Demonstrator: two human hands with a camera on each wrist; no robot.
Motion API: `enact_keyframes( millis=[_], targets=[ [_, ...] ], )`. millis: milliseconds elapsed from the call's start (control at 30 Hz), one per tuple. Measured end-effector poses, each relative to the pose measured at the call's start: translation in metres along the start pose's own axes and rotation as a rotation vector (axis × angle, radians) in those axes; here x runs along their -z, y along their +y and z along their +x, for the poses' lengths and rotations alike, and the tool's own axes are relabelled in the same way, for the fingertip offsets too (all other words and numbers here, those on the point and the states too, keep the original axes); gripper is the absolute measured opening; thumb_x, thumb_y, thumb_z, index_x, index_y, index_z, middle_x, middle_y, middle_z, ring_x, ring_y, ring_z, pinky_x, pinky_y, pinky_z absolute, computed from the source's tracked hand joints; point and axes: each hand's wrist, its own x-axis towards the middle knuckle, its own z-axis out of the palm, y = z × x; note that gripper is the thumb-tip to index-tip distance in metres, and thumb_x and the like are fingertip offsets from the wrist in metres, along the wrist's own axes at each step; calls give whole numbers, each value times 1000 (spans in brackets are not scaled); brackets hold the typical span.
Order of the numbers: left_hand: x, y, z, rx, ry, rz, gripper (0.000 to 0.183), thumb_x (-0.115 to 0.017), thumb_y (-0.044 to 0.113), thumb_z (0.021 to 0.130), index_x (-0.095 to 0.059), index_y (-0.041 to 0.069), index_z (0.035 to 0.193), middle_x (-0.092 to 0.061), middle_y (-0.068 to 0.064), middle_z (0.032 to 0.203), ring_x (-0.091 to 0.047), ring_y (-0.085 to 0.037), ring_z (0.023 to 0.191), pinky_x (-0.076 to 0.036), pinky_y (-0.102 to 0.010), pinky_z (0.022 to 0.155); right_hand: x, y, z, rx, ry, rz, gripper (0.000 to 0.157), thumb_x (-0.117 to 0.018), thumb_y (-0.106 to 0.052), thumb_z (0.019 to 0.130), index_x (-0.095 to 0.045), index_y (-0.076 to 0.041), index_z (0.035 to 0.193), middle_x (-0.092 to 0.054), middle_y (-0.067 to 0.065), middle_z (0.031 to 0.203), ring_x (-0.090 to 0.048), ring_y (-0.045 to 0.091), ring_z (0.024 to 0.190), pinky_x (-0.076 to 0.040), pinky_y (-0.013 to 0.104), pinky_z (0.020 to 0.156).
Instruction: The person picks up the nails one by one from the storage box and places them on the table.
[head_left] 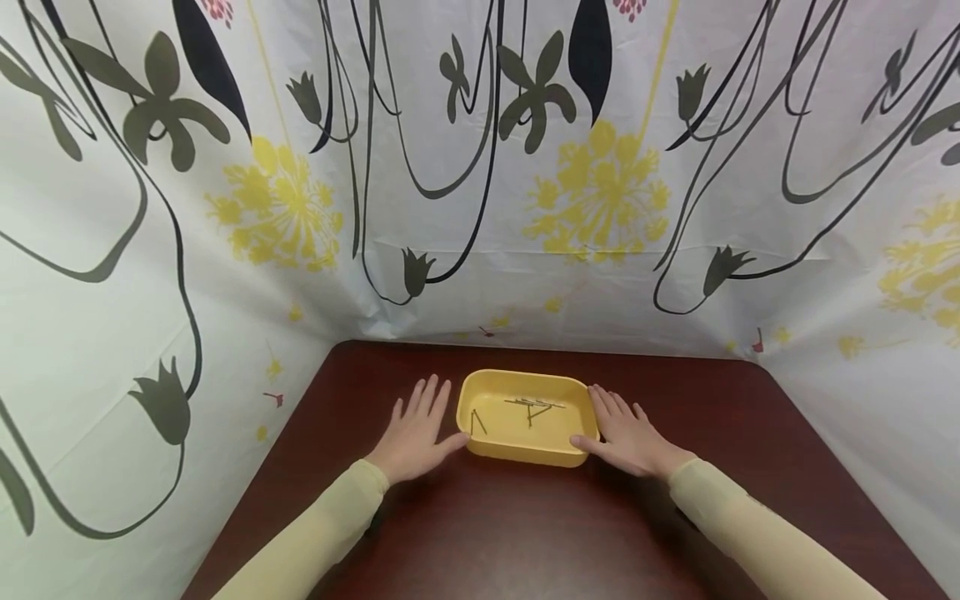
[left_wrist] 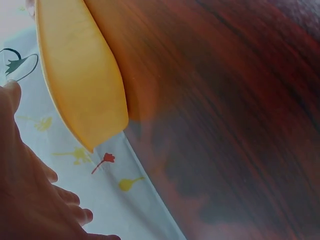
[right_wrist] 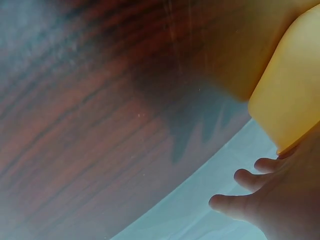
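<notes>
your left hand (head_left: pixel 414 442) is released, fingers straight and pointing forward, its thumb reaching the near left corner of the yellow tray (head_left: pixel 525 453); you cannot tell whether it touches. your right hand (head_left: pixel 633 442) grasps nothing either: its fingers extend along the tray's right side, and its thumb lies over the near right corner. the tray sits on the dark red-brown table (head_left: pixel 517 533), between your hands. inside it, thin dark sticks (head_left: pixel 536 404) lie loosely grouped right of the middle, and two more form an angle by the left wall. pale yellow sleeves (head_left: pixel 322 533) cover your forearms. a white flower-patterned cloth (head_left: pixel 450 225) hangs beyond the table.
</notes>
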Motion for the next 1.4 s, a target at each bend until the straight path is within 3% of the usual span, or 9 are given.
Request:
enact_keyframes(
  millis=[200, 467, 700, 867, 1133, 1400],
  targets=[
    [-2, 4, -1, -3, -36, -3, 110, -25, 91, 84, -9, 16, 164, -5, -7, 169, -5, -29, 154, -18, -61, 116, 0, -5, -11, 14, 12, -12, 106, -43, -77, 92, -13, -3, 161, -15, 17, 166, -21, 43, 148, -18, 72, 109],
    [-6, 9, -4, -5, -54, -25, 107, -45, 80, 88, -8, 15, 163, -4, -7, 169, -3, -28, 154, -16, -61, 116, 1, -11, -23, 20, 17, -19, 103, -47, -74, 93, -15, -3, 161, -16, 16, 166, -22, 42, 148, -18, 71, 109],
    [-8, 12, -8, -38, -55, 1, 112, -41, 85, 86, -9, 10, 163, -5, -8, 169, -6, -29, 154, -18, -62, 115, 2, -13, -32, 22, 12, -12, 102, -48, -72, 94, -13, -4, 161, -16, 15, 166, -22, 41, 149, -18, 71, 110],
    [-16, 11, -12, -70, -50, -12, 109, -47, 79, 88, -11, 8, 162, -7, -10, 168, -7, -31, 153, -18, -65, 114, 2, -13, -37, 18, -4, 12, 100, -51, -69, 94, -13, -6, 162, -14, 12, 167, -20, 38, 150, -16, 71, 110],
    [-20, 13, -14, -59, -83, -32, 109, -46, 80, 88, -7, 10, 163, -4, -7, 169, 1, -25, 154, -14, -63, 116, 1, -14, -43, 18, -1, 10, 100, -52, -68, 94, -12, -7, 162, -14, 12, 167, -19, 37, 150, -16, 70, 110],
    [-18, 20, -12, -79, -110, -59, 107, -45, 78, 90, -5, 10, 163, -2, -8, 169, -1, -26, 154, -14, -64, 115, 0, -14, -45, 26, 7, 33, 100, -54, -66, 94, -11, -8, 162, -16, 12, 167, -21, 37, 149, -16, 70, 110]
  ],
)
